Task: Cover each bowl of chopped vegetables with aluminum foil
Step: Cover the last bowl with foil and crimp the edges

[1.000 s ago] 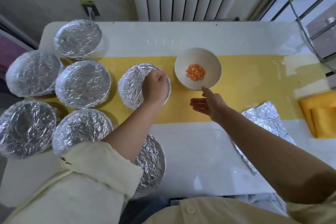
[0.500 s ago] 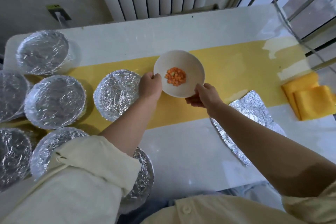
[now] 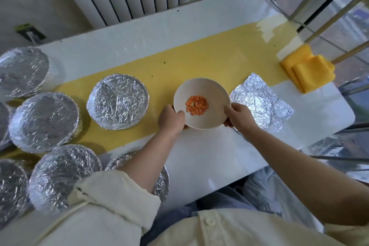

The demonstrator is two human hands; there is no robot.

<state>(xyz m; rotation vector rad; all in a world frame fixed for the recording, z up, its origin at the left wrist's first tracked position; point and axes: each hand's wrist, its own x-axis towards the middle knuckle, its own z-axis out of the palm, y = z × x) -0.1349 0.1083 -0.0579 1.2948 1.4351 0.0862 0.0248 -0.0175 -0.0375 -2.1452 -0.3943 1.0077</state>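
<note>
Two hands grip opposite rims of a round white bowl (image 3: 211, 94) holding diced orange carrot (image 3: 197, 105): left hand (image 3: 171, 121), right hand (image 3: 240, 117). A crinkled aluminium foil sheet (image 3: 261, 102) lies just beside it.

Both arms reach forward from the body, forearms bare, the left sleeve (image 3: 111, 195) rolled up near the elbow. The left hand (image 3: 171, 121) grips the left rim of the bowl of diced carrot (image 3: 214, 94), thumb at the edge, fingers curled beneath. The right hand (image 3: 240, 118) holds the opposite rim likewise, thumb on top, fingers tucked under
</note>
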